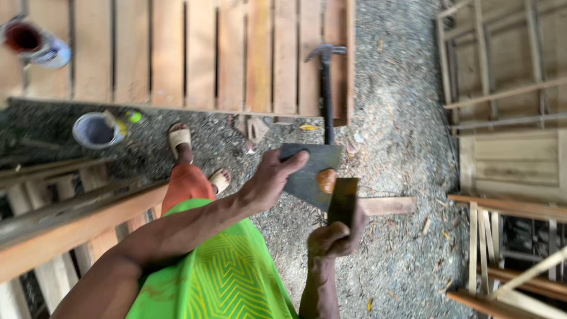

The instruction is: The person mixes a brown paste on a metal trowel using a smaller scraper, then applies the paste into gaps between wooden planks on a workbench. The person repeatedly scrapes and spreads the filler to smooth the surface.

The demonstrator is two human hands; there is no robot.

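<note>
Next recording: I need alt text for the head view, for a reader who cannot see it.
Seen from above, the left hand holds a flat dark metal plate with a blob of brownish paste on it, while the right hand presses a narrow dark blade to the plate's edge. Below lie gravel, a wooden pallet and a hammer.

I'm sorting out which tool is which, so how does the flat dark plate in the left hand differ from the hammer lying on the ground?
The flat dark plate is held up in the left hand; the hammer lies untouched, its head over the wooden pallet. The plate is broad, flat and angular; the hammer is long and thin with a claw head. The plate carries a small orange blob; the hammer shows none. Both look dark.
</note>
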